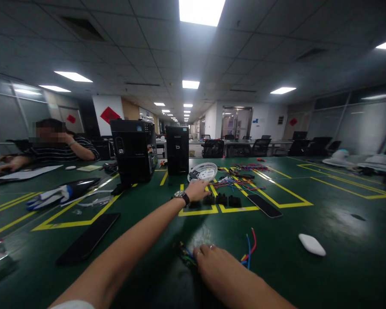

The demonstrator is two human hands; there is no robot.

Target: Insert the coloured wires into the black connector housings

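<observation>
My left hand (197, 190), with a watch at its wrist, reaches forward over the table (138, 249). Its thumb stands apart from the fingers, and nothing shows in its grasp. Just beyond it is a white plastic basket (209, 172) with a dark item inside. Small black blocks (228, 200) sit in a row to the right of and below this hand. My right hand (214, 265), wearing a ring, is closed low over a bundle of coloured wires (251, 244). Red and blue ends stick out on its right; green and blue strands with a dark end show on its left. The palm hides the middle.
Two black computer towers (133, 150) stand behind on the left. A dark phone-like slab (264, 206), loose wires (241, 182), a white mouse-shaped object (312, 244) and a black slab (89, 238) lie around. Another person (83, 148) sits at the far left. Yellow tape marks the tabletop.
</observation>
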